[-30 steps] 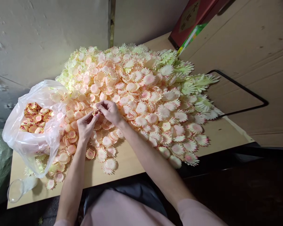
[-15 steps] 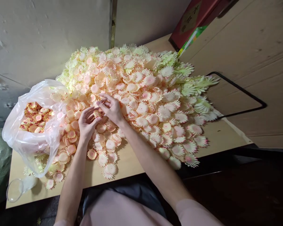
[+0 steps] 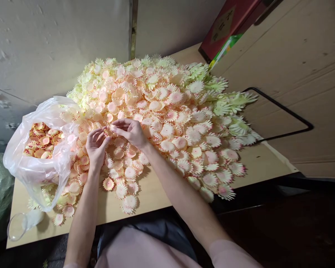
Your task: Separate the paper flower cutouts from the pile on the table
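My left hand is curled, its thumb and fingertips closed around the edge of a small pale artificial flower piece. From the other side the thumb and index finger of my right hand pinch that piece. Much of it is hidden by my fingers. Beneath both hands spreads a large heap of artificial flower pieces, cream and pink with fringed, reddish edges. To the left of my left hand stands an open clear plastic bag holding darker red-edged flower pieces.
A clear plastic cup lies on its side at the front left corner of the wooden table. Behind the heap are a wall and a red box. At right, a black metal frame stands against brown cardboard.
Both hands have shifted slightly left, and my right hand a little lower. The fingertips have come together around the flower piece, which now shows less between them.
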### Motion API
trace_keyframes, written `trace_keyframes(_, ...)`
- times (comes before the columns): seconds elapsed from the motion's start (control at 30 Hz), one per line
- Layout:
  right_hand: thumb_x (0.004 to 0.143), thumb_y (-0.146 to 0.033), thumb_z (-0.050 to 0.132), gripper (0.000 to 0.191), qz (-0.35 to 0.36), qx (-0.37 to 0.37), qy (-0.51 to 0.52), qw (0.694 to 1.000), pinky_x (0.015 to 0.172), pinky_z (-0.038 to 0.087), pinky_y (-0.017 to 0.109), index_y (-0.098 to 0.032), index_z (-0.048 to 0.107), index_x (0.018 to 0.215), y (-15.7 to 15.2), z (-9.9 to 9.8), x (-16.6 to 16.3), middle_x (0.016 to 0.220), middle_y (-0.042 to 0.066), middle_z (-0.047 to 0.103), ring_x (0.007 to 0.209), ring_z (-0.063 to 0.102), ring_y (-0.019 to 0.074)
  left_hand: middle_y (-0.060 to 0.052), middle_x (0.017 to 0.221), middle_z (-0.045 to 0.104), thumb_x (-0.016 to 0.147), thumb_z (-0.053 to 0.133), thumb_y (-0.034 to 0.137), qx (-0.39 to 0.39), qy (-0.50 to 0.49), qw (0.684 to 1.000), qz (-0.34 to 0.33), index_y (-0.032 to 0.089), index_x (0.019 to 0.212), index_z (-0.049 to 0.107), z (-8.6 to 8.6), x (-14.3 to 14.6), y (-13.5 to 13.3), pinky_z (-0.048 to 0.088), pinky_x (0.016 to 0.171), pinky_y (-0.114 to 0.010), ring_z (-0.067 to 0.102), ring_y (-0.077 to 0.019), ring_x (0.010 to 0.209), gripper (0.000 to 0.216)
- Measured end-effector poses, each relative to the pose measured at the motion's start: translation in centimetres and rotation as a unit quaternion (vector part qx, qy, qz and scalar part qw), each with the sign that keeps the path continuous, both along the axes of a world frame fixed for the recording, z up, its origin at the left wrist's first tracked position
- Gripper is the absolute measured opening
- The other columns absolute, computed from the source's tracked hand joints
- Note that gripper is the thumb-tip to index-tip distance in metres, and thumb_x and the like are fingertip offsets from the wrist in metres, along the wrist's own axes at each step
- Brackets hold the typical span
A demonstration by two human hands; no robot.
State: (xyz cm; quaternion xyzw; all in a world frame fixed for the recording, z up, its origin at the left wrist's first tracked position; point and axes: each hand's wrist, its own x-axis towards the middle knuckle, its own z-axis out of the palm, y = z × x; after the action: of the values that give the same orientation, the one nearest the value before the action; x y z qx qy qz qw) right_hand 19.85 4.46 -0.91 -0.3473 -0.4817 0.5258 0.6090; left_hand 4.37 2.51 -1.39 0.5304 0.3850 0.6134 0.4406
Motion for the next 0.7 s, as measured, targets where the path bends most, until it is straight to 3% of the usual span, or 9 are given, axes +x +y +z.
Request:
trace_keyframes(0.27,0.064,-0.037,0.084,0.038,0.063,-0.048,0.041,0.996,0.072,0.058,0.029,-0.017,0.071,0.093,-0.26,0.21,0.21,0.083,0.004,0.075,0.077,0.07,0.0163,-0.009,0.12,0.07,0.067,0.087,0.027,0.025,0.021,0.999,-0.028,0.023,0.108,0.069,0.09,-0.12,-0.17,0.057,0.096,-0.036,0.064,-0.0243,0.118,0.045)
trace_keyframes(0.43,0.06,-0.032,0.087,0.039,0.074,-0.064,0.064,0.993,0.075,0.058,0.027,-0.017,0.071,0.091,-0.33,0.39,0.11,0.082,0.003,0.075,0.076,0.07,0.0142,-0.009,0.116,0.072,0.074,0.082,0.027,0.035,0.027,0.999,-0.017,0.021,0.105,0.071,0.18,-0.11,-0.23,0.054,0.1,-0.038,0.067,-0.0228,0.114,0.034)
trace_keyframes(0.7,0.059,-0.033,0.087,0.039,0.088,-0.067,0.062,0.992,0.076,0.059,0.03,-0.017,0.071,0.091,-0.48,0.52,0.22,0.082,0.003,0.076,0.077,0.071,0.0158,-0.009,0.116,0.072,0.072,0.083,0.028,0.034,0.033,0.999,-0.014,0.022,0.105,0.07,0.08,-0.12,-0.25,0.054,0.1,-0.04,0.067,-0.0236,0.114,0.036)
